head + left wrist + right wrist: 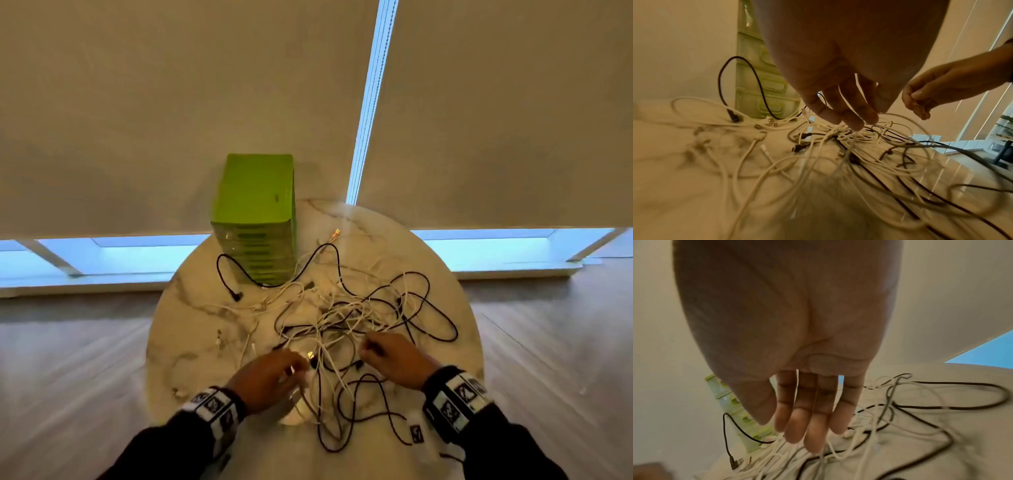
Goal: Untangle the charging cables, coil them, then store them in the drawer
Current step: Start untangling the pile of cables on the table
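A tangle of white and black charging cables (342,318) lies spread over the round marble table (191,325). My left hand (298,368) reaches into the near side of the tangle. In the left wrist view its fingertips (853,125) meet on a white cable (846,146) that rises blurred toward them. My right hand (370,347) hovers over the middle of the heap with fingers bent down. The left wrist view shows the right hand (916,104) with its thumb against curled fingers; whether a strand is between them is unclear. The green drawer tower (255,205) stands behind, all drawers closed.
A black cable with an angled plug (236,295) loops against the drawer tower front. Another black loop (442,308) reaches toward the table's right edge. Loose white connectors (219,337) lie at the left. Roller blinds and a window sill are behind the table.
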`<action>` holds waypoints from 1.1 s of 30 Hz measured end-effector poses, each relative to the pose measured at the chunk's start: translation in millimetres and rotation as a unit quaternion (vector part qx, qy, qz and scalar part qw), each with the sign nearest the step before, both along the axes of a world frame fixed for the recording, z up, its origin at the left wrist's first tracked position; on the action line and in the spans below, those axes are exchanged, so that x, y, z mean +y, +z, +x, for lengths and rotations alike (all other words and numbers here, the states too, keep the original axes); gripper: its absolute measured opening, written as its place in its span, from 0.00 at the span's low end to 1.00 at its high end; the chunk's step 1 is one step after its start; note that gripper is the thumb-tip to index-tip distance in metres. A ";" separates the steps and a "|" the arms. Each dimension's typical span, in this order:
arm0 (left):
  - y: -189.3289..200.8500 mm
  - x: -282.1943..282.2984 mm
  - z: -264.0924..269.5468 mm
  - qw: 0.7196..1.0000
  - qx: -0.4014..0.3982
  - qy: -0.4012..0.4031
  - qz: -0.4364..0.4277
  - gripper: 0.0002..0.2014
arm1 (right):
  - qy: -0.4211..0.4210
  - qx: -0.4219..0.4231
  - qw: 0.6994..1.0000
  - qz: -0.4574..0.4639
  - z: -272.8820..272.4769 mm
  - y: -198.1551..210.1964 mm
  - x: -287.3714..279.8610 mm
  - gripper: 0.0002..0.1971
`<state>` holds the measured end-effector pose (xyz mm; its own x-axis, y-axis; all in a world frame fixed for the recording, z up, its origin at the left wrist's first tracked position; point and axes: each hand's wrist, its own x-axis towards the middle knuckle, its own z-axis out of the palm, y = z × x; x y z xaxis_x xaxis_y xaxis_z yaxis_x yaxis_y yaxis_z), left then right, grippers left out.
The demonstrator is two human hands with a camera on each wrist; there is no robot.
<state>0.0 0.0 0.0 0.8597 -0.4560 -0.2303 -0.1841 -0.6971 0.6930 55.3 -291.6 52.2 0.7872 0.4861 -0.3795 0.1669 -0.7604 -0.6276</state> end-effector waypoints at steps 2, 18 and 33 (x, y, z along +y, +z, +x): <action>-13.8 -4.9 27.1 0.999 -0.029 0.029 0.013 0.16 | 0.007 -0.034 0.999 0.015 20.0 -10.2 15.2 0.06; -41.6 -26.9 75.0 0.997 0.041 0.061 -0.004 0.16 | -0.084 -0.086 0.993 -0.023 222.2 -54.4 84.7 0.19; -11.5 -24.0 119.2 0.969 0.111 0.110 -0.190 0.13 | -0.022 -0.173 0.985 0.003 215.3 -27.7 58.6 0.13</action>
